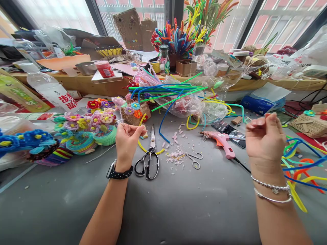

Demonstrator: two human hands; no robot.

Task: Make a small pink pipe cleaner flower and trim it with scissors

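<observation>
My left hand is closed in a pinch around the thin stem of a pale pink pipe-cleaner flower, which stands up above the fingers. Black-handled scissors lie just right of that wrist, blades pointing away. Over on the right, my right hand is raised with its fingertips pressed together; whatever is between them, if anything, is too small to see. A pink hot glue gun rests left of it, nozzle to the left. Small silver scissors lie between the hands beside pink fuzz clippings.
Baskets with pipe-cleaner flowers crowd the left side. Green and blue pipe cleaners lie across plastic bags at the back. A phone sits behind the glue gun. Loose coloured pipe cleaners spread at the right, below a tissue pack.
</observation>
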